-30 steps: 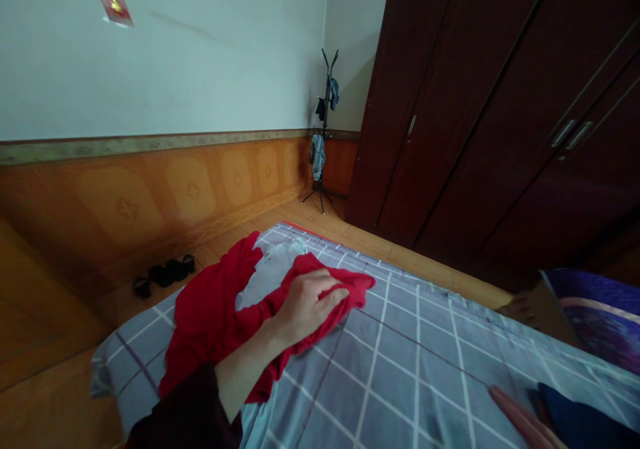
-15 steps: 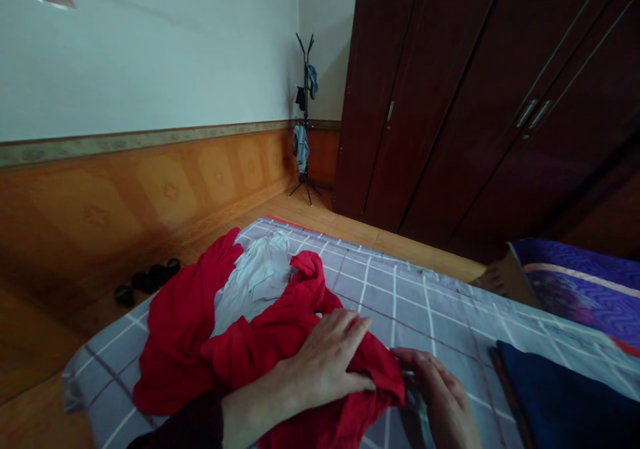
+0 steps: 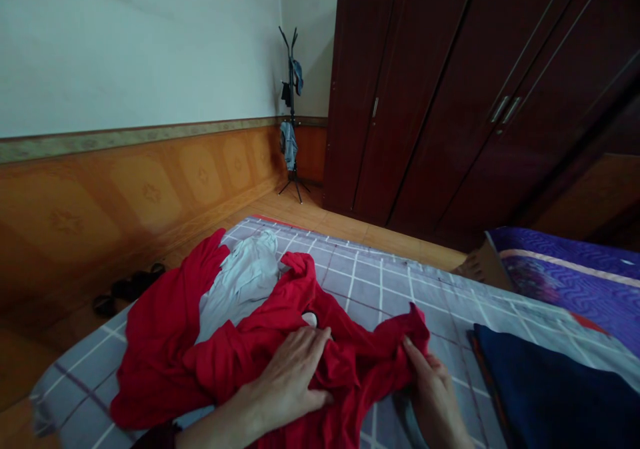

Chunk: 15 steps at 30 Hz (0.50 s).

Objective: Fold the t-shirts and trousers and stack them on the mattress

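Red cloth made up the garment, a rumpled knit-looking heap that lay on the near part of the checked bedsheet, one portion trailing to the right under both hands. The left hand lay palm down over its folds, fingers close together and thumb standing apart; whether the fingertips gripped any fabric could not be told. The right hand pinched the garment's far right end, thumb on top, with the fingers beneath mostly hidden. A small white patch showed among the folds just beyond the left fingers. A pale grey cloth lay crumpled between two portions of the red, and a dark blue folded cloth lay to the right, apart from it. Judging by its loose creases, the garment was light, soft and limp, hardly slippery and in no danger of breaking, though apt to bunch; the edges and corners looked the best places to take hold, since a grip mid-heap would probably gather several layers at once.
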Motion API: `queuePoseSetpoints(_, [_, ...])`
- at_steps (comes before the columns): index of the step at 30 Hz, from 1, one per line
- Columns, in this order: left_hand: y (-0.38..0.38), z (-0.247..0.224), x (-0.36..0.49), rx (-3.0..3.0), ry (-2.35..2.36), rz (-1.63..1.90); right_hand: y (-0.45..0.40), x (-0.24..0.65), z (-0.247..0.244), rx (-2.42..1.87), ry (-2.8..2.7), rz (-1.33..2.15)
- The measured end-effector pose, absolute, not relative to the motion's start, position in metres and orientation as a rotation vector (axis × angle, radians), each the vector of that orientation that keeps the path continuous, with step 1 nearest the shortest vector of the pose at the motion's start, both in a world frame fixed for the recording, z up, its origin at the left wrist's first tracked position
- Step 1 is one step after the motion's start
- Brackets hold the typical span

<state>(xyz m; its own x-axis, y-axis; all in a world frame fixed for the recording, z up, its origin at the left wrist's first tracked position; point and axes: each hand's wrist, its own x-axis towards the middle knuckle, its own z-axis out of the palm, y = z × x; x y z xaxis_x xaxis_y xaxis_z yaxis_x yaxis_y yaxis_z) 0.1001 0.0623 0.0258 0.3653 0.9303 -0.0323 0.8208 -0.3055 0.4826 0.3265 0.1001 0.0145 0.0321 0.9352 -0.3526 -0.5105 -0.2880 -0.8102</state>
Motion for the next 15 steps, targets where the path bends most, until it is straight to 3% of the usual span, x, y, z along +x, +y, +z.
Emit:
queuePoseSetpoints(5, [0.057,0.026,0.071,2.126,1.726,0.505,0.114,0.340,0.015,-1.036,-0.397,1.363])
queuePoseSetpoints(15, [0.050,0.104,-0.011,1.115,1.521,1.692,0.132,0.363,0.040,-0.949,-0.177,1.252])
